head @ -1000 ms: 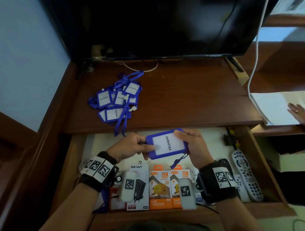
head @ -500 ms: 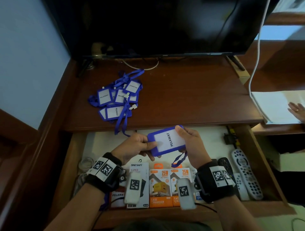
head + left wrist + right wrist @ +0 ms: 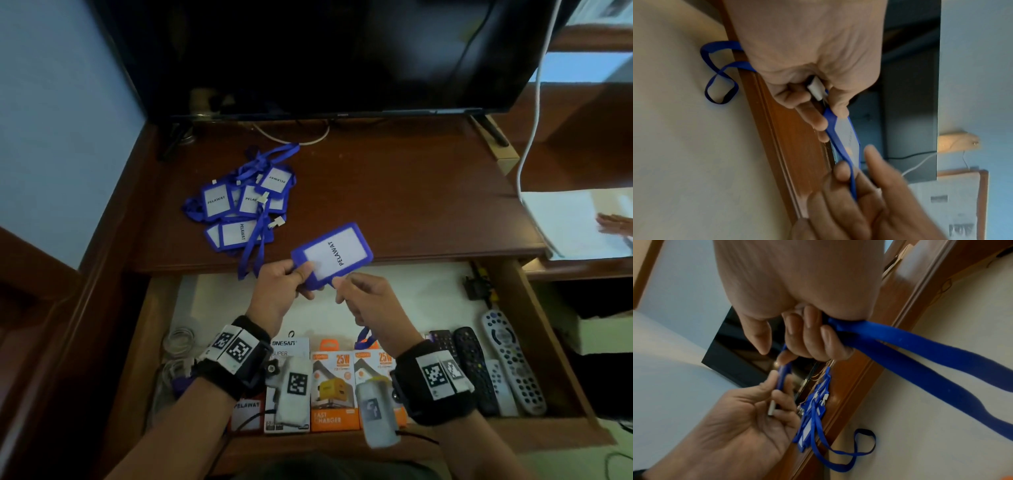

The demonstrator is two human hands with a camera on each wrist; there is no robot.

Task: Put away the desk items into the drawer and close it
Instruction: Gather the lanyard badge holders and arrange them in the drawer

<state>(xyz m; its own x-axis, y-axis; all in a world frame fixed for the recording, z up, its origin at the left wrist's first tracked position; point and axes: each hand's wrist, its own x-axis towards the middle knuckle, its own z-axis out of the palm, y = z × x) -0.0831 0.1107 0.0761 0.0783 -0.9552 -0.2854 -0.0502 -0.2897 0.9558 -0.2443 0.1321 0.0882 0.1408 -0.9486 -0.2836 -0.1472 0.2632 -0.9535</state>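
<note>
A pile of blue badge holders (image 3: 245,202) marked PELAWAT lies on the left of the wooden desk (image 3: 394,192), their lanyards trailing over its front edge above the open drawer (image 3: 534,329). Just right of the pile, the left hand (image 3: 279,289) reaches forward from a banded wrist and pinches one corner of a single blue badge holder (image 3: 332,255) between thumb and curled fingers, holding it tilted in the air over the desk's front edge. Beside it, the right hand (image 3: 368,303) rises from the drawer with fingers curled round the badge's blue lanyard (image 3: 920,352), thumb and forefinger nipping the holder's lower edge. Boxed chargers (image 3: 334,390) and remote controls (image 3: 510,359) line the drawer's near side.
</note>
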